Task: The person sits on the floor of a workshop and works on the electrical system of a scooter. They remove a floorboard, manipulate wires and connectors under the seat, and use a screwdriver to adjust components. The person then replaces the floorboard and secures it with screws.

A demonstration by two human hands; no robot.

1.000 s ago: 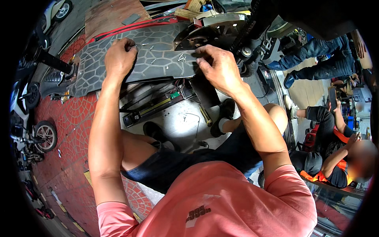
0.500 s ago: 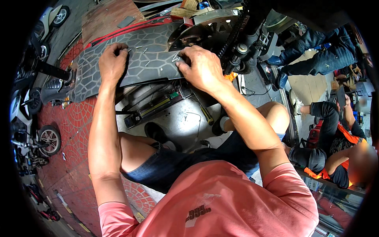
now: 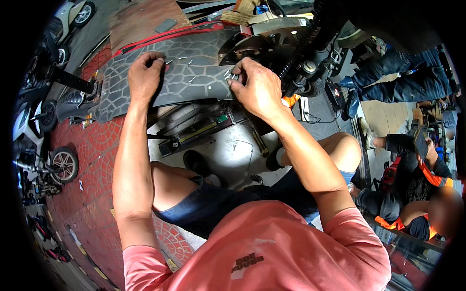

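Observation:
A dark deck (image 3: 199, 82) with a cracked-stone pattern and red edge strip lies across the top. Several small silver screws (image 3: 191, 62) are scattered on it. My left hand (image 3: 145, 75) rests at the deck's left-middle, closed, fingertips beside a screw; what they pinch is too small to make out. On the right, my right hand (image 3: 257, 87) has thumb and index curled but apart, touching a loose group of screws (image 3: 227, 74). Just beyond it are a dark metal plate with round cut-outs (image 3: 252, 43) and a black fork column (image 3: 307, 68).
Below the deck, a long battery tray (image 3: 194, 133) lies on pale floor. Scooters (image 3: 63, 165) stand at left on red paving (image 3: 92, 194). A brown board (image 3: 141, 24) is behind. At right are a co-worker's jeans-clad legs (image 3: 398, 92) and another seated person in orange (image 3: 427, 174).
My right hand has moved left across the deck onto the screws, most of it by half a second ago. My left hand stays in place. The seated person's arm and phone have lowered.

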